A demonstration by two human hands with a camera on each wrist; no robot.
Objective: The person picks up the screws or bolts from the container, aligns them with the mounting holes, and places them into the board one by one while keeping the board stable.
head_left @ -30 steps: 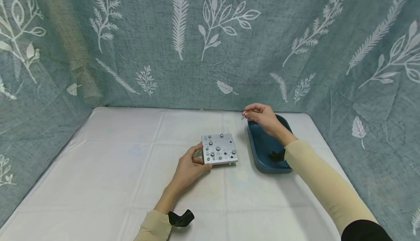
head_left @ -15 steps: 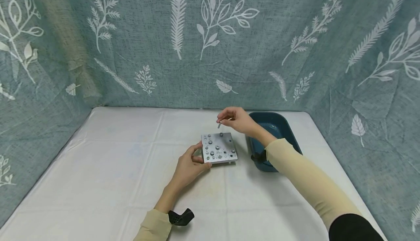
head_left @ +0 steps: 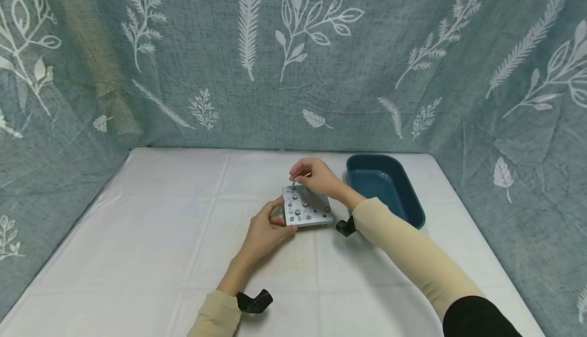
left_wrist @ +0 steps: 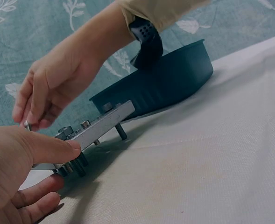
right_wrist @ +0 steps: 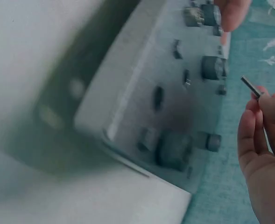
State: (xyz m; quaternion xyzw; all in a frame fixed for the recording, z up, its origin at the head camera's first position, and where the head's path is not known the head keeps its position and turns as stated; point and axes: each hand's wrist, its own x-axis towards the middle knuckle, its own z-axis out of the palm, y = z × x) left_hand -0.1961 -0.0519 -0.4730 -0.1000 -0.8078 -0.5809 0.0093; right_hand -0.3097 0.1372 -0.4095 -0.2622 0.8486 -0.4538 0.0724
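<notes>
A silver metal plate (head_left: 316, 194), set with several socket-head bolts, is near the middle of the table. Bolt shanks (left_wrist: 121, 131) poke out from its underside. My left hand (head_left: 262, 236) grips the plate's left edge, thumb at the near corner and fingers round the side. Over the plate's far left corner, my right hand (head_left: 318, 178) pinches a thin, short metal rod (right_wrist: 252, 87) between thumb and fingers. The rod points down at a bolt there; whether it touches is unclear. Part of the plate's far side is hidden under the right hand.
A dark blue tray (head_left: 415, 212) stands on the white-clothed table (head_left: 151, 235) to the right, partly behind the right forearm. A patterned green curtain (head_left: 211, 61) hangs behind the table and at both sides. Each wrist wears a black camera mount (head_left: 254, 302).
My right hand has moved left from above the tray to the plate's far left corner, carrying the metal rod and lowering it. The left hand and plate have stayed in place.
</notes>
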